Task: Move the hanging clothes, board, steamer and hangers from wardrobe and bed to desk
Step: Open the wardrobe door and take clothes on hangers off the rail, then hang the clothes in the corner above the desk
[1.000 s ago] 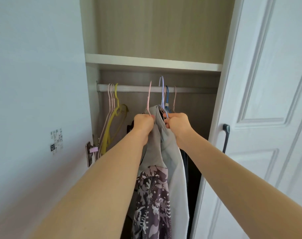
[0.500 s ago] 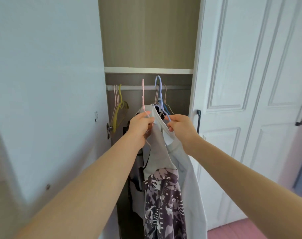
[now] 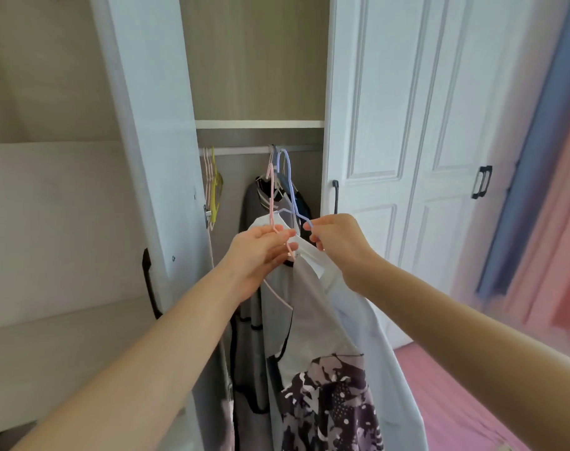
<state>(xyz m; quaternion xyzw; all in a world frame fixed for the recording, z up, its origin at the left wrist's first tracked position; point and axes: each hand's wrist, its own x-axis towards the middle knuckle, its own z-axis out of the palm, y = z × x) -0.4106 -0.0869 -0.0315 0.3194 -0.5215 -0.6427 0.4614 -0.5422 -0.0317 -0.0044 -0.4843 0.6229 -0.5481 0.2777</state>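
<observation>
Clothes [image 3: 312, 320] hang from two hangers held up in front of the open wardrobe [image 3: 260, 76], with both hooks clear below the rod [image 3: 241, 150]. On the left, the open door [image 3: 153, 125] stands edge-on, close beside the left arm. At the left end of the rod hang a few bare hangers [image 3: 212, 187], pink and yellow; I cannot count them. The left hand [image 3: 260, 252] pinches the pink hanger [image 3: 271, 203] at its neck. A grey top and a purple patterned piece [image 3: 332, 405] hang below it. More clothes [image 3: 260, 206] hang on the rod behind. The right hand [image 3: 338, 242] curls its fingers round the blue hanger [image 3: 288, 177], which carries a white shirt [image 3: 374, 336]. To the right are two shut doors [image 3: 407, 125], each with one black handle. Open room and pink floor [image 3: 472, 402] lie at the far right.
</observation>
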